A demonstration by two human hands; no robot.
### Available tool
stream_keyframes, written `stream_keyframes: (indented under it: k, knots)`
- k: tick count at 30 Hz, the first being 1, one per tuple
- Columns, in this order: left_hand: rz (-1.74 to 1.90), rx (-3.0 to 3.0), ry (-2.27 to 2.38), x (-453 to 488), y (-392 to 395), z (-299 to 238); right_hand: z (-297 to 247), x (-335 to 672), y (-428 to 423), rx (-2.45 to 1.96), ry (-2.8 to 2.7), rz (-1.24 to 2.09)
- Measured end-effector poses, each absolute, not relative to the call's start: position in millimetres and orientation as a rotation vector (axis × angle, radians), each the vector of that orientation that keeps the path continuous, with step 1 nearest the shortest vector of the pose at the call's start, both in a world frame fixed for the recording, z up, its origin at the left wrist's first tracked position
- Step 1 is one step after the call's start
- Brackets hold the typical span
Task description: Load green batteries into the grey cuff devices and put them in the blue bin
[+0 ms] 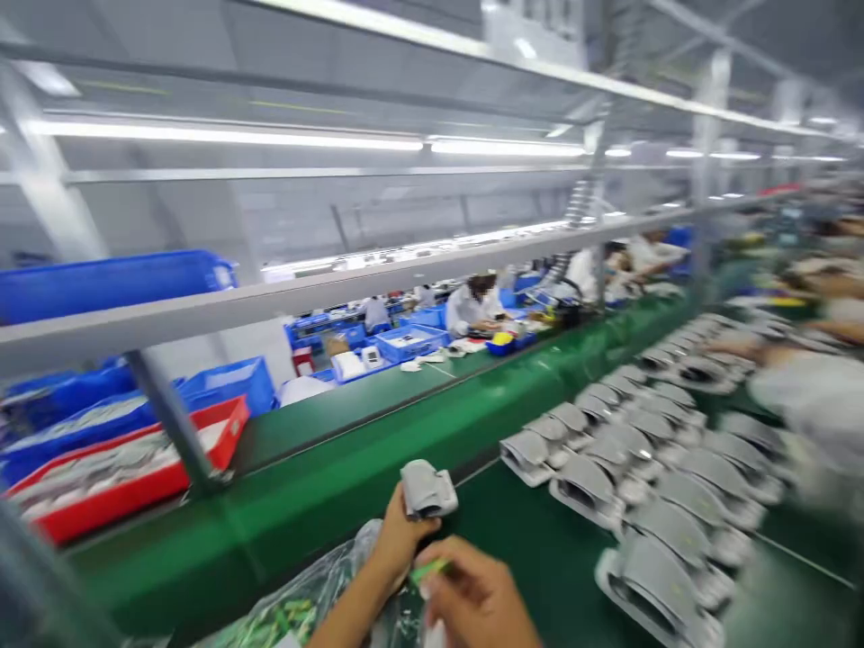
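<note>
My left hand (400,533) is closed around a grey, curved cuff-like unit (427,489), held upright over the near edge of the green work surface. Just below and to the right, my right hand (476,589) pinches a small green-and-yellow strip (430,569) between thumb and fingers. Its exact kind is too blurred to name. Under my left forearm lies a clear plastic bag (337,576), with many small green pieces (287,621) inside. Rows of similar grey cuff-like units (658,576) stand on the green surface to my right.
A red tray (233,432) and blue bins (253,382) stand at left, near a metal post (168,418). A rail (405,270) crosses ahead. At right a co-worker's sleeve (810,396) reaches over the rows. Another person (465,306) sits across the line.
</note>
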State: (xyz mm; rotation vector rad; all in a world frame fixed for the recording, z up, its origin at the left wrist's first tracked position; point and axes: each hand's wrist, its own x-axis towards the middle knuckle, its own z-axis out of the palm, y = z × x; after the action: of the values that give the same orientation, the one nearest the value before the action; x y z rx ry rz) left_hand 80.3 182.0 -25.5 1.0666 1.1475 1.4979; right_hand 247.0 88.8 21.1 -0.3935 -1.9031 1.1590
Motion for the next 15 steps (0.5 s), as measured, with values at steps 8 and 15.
stream_keyframes:
  k: [8,15]
  knots:
    - [1.474,0.924,1.027,76.4,166.8,-31.4,10.0,259.1,187.3,-0.964,-1.427,0.969]
    - [1.376,0.954,1.093,72.6,169.4,-34.1,-32.9,257.0,195.7,-1.065,-1.638,0.892]
